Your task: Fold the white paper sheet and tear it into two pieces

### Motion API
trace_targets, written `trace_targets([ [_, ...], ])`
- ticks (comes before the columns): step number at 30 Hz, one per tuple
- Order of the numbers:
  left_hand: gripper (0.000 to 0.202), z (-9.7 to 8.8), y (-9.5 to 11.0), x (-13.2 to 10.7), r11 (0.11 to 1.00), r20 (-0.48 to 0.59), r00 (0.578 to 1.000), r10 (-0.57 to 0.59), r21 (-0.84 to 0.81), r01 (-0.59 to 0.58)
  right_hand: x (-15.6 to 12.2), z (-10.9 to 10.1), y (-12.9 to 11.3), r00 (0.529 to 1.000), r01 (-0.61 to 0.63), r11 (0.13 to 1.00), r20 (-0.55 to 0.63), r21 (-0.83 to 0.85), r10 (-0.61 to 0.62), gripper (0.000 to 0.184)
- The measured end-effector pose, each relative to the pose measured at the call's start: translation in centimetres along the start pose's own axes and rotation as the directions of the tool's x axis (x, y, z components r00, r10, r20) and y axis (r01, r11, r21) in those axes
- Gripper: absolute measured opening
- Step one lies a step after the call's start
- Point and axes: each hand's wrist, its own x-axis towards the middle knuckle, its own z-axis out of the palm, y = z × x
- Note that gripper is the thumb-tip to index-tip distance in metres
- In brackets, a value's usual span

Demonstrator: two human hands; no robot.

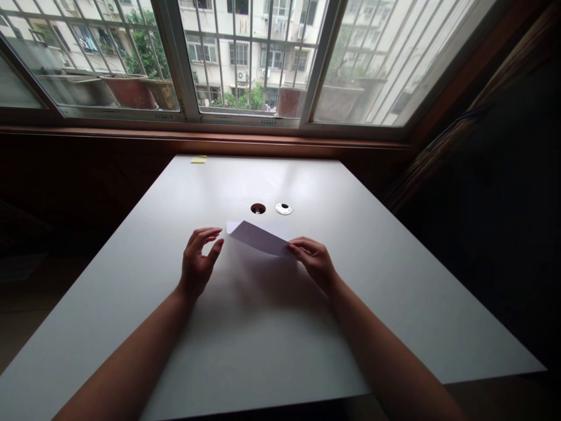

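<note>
A folded sheet of white paper [263,238] is held up over the white table [263,362], its near flap in shade and a paler part showing behind at the left. My right hand [316,261] pinches its right end between thumb and fingers. Just off the paper's left end is my left hand [200,260], its thumb and curved fingers apart with nothing between them. A soft shadow lies on the tabletop below the paper.
Beyond the paper, the tabletop has a round hole [258,209] and a round silver cable cover [283,209] beside it. A yellow sticky note [198,159] lies at the far left edge. Behind the table runs a wooden sill [245,138] under a barred window.
</note>
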Motion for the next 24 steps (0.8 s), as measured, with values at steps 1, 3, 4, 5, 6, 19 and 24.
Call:
trace_targets([
  [1, 0.024, 0.0, -0.2, 0.0, 1.0, -0.014, 1.0, -0.022, -0.018, 0.022, 0.0, 0.1, 0.1, 0.997, -0.081, 0.992, -0.012, 0.092, 0.082, 0.019],
  [3, 0.024, 0.1, -0.3, 0.1, 0.998, -0.045, 0.998, -0.045, -0.039, 0.043, 0.0, 0.1, 0.4, 0.969, -0.232, 0.929, -0.013, 0.288, 0.246, 0.023],
  [4, 0.024, 0.1, -0.3, 0.2, 0.998, -0.063, 0.997, -0.051, -0.04, 0.049, 0.0, 0.1, 0.4, 0.95, -0.287, 0.881, -0.004, 0.376, 0.311, 0.024],
  [5, 0.025, 0.1, -0.3, 0.2, 0.998, -0.083, 0.995, -0.058, -0.038, 0.055, 0.0, 0.1, 0.4, 0.932, -0.326, 0.831, 0.007, 0.45, 0.361, 0.024],
  [6, 0.027, 0.1, -0.2, 0.2, 0.997, -0.102, 0.992, -0.068, -0.033, 0.065, 0.1, 0.1, 0.4, 0.918, -0.348, 0.786, 0.016, 0.51, 0.396, 0.025],
  [19, 0.049, 0.8, -1.2, -0.3, 0.772, 0.108, 0.915, -0.389, -0.504, 0.388, 0.8, -0.1, 0.0, 0.794, -0.424, 0.536, 0.015, 0.73, 0.608, 0.029],
  [24, 0.052, 0.7, -0.2, -0.3, 0.666, 0.286, 0.871, -0.399, -0.563, 0.49, 0.9, 0.0, 0.9, 0.792, -0.411, 0.589, -0.047, 0.696, 0.608, 0.028],
])
